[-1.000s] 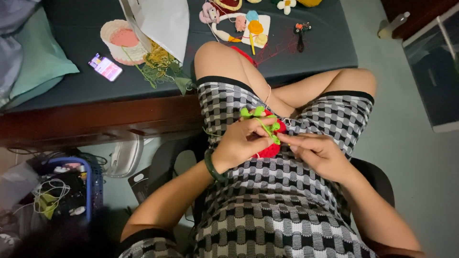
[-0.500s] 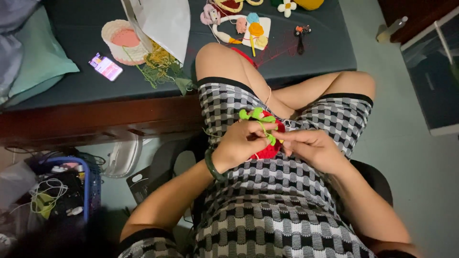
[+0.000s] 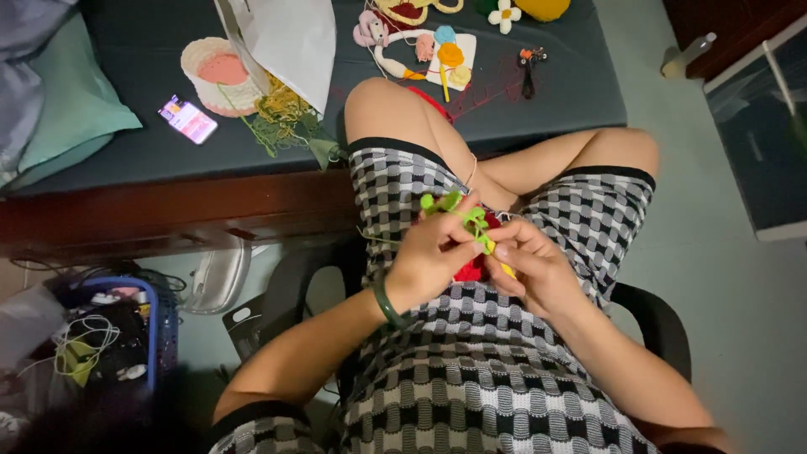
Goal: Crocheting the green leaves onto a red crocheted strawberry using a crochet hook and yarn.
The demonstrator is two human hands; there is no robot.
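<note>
My left hand [image 3: 429, 256] grips a small crocheted piece [image 3: 472, 244], red with bright green leaves, over my lap. A dark green band circles that wrist. My right hand [image 3: 530, 265] pinches the same piece from the right, and a yellow hook tip shows under its fingers. Both hands touch each other around the piece, which they mostly hide. I sit cross-legged in a black chair [image 3: 660, 324], wearing black-and-white checked clothes.
A dark mattress [image 3: 126, 160] on a wooden frame lies ahead, carrying a phone [image 3: 187, 119], a white crocheted basket [image 3: 220, 76], tangled green-yellow yarn [image 3: 286, 118], several crocheted toys [image 3: 429, 46] and small scissors [image 3: 528, 67]. A blue basket of cables [image 3: 109, 336] stands at lower left.
The hands have shifted only slightly, working the piece between the fingers. The view has drifted a little.
</note>
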